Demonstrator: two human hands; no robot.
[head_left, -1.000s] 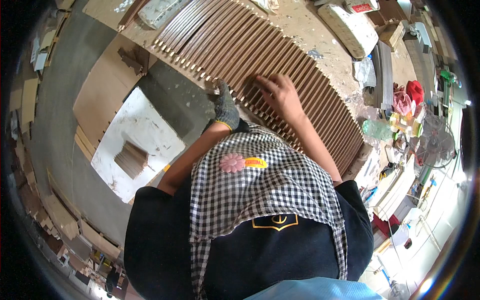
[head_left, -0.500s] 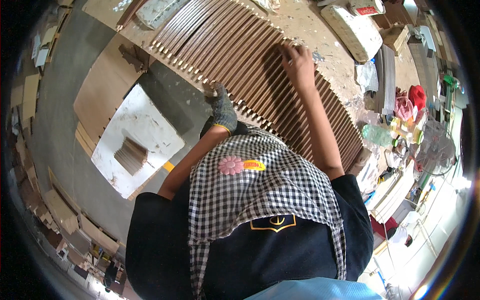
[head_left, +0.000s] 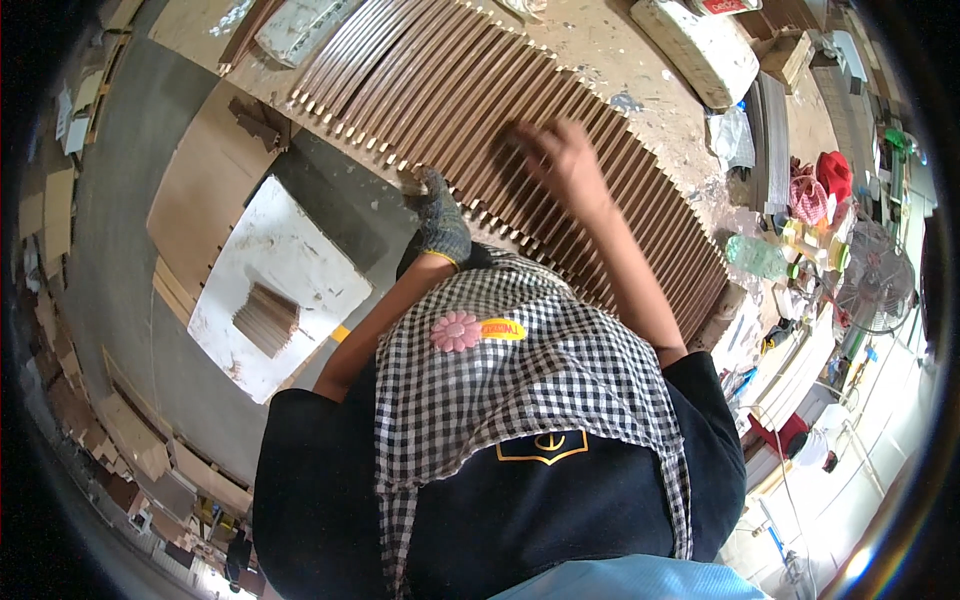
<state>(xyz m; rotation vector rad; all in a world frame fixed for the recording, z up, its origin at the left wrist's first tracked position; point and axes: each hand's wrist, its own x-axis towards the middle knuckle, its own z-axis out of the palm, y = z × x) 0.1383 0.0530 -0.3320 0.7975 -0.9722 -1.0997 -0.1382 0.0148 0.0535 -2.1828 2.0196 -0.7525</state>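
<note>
A long row of brown wooden strips point(head_left: 440, 100) with pale cut ends lies side by side across the workbench point(head_left: 590, 40). My left hand point(head_left: 441, 222), in a dark grey knit glove with a yellow cuff, is at the near ends of the strips. Its thumb and fingertips reach the row's edge, but how they close is hidden. Bare, my right hand point(head_left: 565, 165) hovers over or touches the middle of the row, its fingers bent and blurred. I cannot make out anything in it.
A white board point(head_left: 290, 220) holding a small stack of strips point(head_left: 268, 318) stands at the left, beside a brown panel point(head_left: 205, 170). A pale block point(head_left: 700, 55) lies at the bench's far right. Bottles point(head_left: 757, 258) and a fan point(head_left: 875, 285) are on the right.
My right hand has moved left and a little nearer, from the row's far edge to its middle. The gloved left hand stays nearly in place at the near edge.
</note>
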